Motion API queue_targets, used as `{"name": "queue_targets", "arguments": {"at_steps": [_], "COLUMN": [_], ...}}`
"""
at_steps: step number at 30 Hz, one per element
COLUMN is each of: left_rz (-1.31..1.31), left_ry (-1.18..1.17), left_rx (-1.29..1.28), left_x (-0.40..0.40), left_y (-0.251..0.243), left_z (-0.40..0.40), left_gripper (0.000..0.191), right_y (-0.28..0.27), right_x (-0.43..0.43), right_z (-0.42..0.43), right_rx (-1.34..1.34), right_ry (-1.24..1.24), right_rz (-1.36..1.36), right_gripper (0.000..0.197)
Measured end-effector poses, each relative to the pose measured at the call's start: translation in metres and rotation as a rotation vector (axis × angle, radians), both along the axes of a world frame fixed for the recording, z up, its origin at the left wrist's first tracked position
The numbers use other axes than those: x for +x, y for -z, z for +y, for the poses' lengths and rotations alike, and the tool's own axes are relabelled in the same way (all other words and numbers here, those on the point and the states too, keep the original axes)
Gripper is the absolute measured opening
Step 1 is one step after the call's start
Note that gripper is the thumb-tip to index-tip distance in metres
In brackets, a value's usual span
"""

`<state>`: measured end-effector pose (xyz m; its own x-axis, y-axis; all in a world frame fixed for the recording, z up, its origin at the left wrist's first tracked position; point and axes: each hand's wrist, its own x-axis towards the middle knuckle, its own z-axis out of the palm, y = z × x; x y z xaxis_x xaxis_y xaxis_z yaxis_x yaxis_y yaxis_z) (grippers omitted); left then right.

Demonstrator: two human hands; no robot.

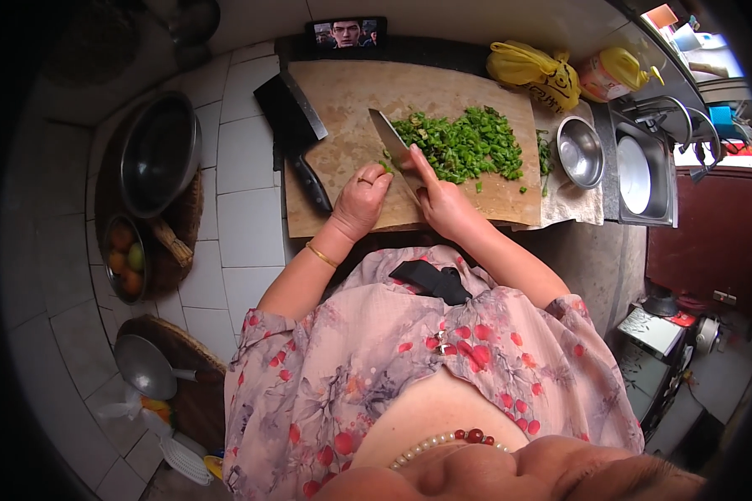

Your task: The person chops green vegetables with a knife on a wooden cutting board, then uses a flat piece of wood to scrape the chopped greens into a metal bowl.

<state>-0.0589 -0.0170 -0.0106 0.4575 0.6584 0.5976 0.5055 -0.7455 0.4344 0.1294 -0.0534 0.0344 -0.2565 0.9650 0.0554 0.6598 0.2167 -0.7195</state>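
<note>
A wooden cutting board (pixel 351 87) lies before me. My right hand (pixel 440 199) grips a kitchen knife (pixel 390 136), its forefinger stretched along the blade; the handle is mostly hidden by the hand. Just left of the blade, my left hand (pixel 360 195) has its fingers curled around a small green piece of vegetable (pixel 386 166). Chopped green peppers (pixel 470 144), by their look, are spread in a heap right of the knife. A broad cleaver (pixel 293 116) with a black handle rests along the board's left edge.
Beyond the board stands a phone (pixel 346 34) showing a video. To the right are a steel bowl (pixel 580 152) on a cloth, a yellow plastic bag (pixel 532 70), an oil jug (pixel 614 74) and a sink (pixel 663 206). At left are a large metal basin (pixel 160 153) and a fruit bowl (pixel 125 258).
</note>
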Motion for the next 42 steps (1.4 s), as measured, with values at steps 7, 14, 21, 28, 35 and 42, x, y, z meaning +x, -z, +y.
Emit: {"name": "queue_targets", "arguments": {"at_steps": [7,14,21,28,35,42], "left_rz": [0.039,0.057,0.052,0.01,0.044,0.051], "left_ry": [-0.014,-0.009,-0.013,0.005,-0.015,0.005], "left_rx": [0.021,0.035,0.066,0.036,0.025,0.044], "left_x": [0.001,0.0,0.0,0.0,0.001,0.001], "left_y": [0.002,0.006,0.003,0.001,0.006,0.006], "left_z": [0.002,0.004,0.004,0.001,0.001,0.001], "left_gripper": [0.013,0.011,0.011,0.019,0.012,0.013], "right_y": [-0.041,-0.046,0.0,0.006,-0.034,-0.042], "right_x": [0.0,-0.015,-0.014,-0.004,-0.003,-0.007], "right_z": [-0.003,-0.003,0.009,0.003,-0.002,0.001], "right_rx": [-0.187,-0.141,-0.154,0.039,-0.153,-0.197], "right_ry": [-0.15,-0.174,-0.069,-0.012,-0.121,-0.172], "right_rz": [-0.244,-0.409,-0.245,0.016,-0.187,-0.307], "right_gripper": [0.077,0.086,0.084,0.077,0.078,0.077]}}
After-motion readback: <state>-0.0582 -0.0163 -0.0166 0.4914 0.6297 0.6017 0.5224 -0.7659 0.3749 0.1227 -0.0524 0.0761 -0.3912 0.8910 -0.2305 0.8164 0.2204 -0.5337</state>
